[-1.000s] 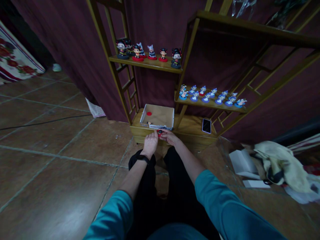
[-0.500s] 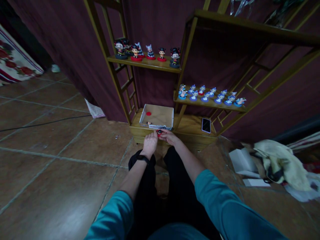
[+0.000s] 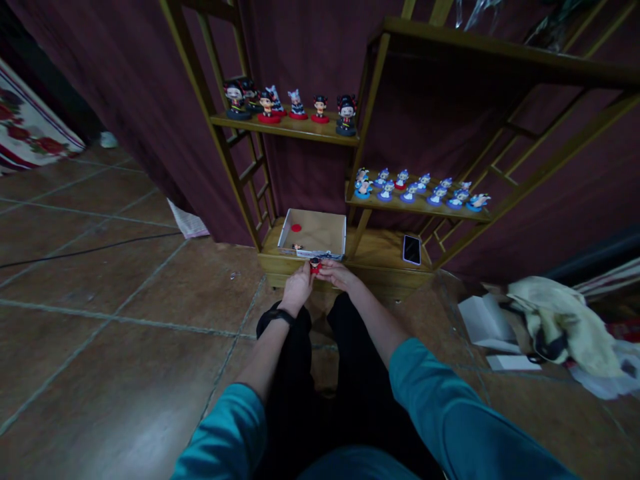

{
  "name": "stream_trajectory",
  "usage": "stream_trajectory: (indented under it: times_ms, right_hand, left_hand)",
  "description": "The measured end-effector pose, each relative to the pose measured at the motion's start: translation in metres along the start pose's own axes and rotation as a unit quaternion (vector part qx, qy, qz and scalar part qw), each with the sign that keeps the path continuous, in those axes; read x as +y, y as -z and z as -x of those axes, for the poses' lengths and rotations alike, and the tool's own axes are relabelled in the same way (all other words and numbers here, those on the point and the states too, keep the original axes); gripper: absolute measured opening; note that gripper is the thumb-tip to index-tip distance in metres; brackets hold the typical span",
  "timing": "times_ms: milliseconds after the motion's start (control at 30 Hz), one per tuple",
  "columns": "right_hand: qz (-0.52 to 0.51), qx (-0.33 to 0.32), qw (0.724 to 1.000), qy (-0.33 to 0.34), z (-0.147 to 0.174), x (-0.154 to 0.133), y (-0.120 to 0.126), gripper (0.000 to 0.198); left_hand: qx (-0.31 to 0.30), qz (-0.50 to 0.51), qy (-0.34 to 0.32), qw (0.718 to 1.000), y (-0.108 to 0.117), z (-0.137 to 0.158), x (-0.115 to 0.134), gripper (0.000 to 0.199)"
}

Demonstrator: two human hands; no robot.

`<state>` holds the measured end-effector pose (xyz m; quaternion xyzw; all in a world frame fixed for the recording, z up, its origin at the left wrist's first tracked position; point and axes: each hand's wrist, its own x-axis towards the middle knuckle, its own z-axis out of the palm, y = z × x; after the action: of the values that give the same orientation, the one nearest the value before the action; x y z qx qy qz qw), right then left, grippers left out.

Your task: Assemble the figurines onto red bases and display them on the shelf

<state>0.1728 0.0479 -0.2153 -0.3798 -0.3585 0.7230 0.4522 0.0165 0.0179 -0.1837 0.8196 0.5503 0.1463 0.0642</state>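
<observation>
Between the fingers of both hands is a small figurine (image 3: 315, 264) with black hair and red lower down. My left hand (image 3: 299, 287) closes on it from the left, and my right hand (image 3: 336, 272) pinches it from the right. They hold it just in front of a shallow cardboard box (image 3: 320, 230) with white edges. Inside that box lie a round red base (image 3: 297, 228) and another little figurine (image 3: 297, 247) on its side. The fingers partly cover the lower end of the held figurine.
Several dark-haired figurines (image 3: 267, 105) stand on the upper-left shelf (image 3: 300, 131). Blue-and-white figurines (image 3: 410, 192) line the right shelf (image 3: 425, 209). A phone (image 3: 412, 250) lies on the low cabinet (image 3: 375, 248). White boxes (image 3: 487, 323) and a pale cloth bag (image 3: 565, 327) are on the floor at right.
The held figurine has turned more upright and moved slightly left, with its dark head showing more clearly. Both hands keep their grip on it.
</observation>
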Motion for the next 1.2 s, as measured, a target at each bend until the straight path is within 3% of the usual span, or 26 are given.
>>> stream_trajectory:
  times_ms: [833, 1200]
  right_hand:
    - [-0.006, -0.021, 1.000, -0.010, -0.001, 0.000, -0.001, 0.023]
    - [-0.010, -0.037, 0.999, -0.003, 0.003, -0.003, -0.006, 0.026]
  left_hand:
    - [0.023, 0.249, 0.061, 0.966, 0.002, -0.005, -0.008, 0.035]
    - [0.060, 0.401, 0.082, 0.910, -0.020, -0.012, -0.025, 0.037]
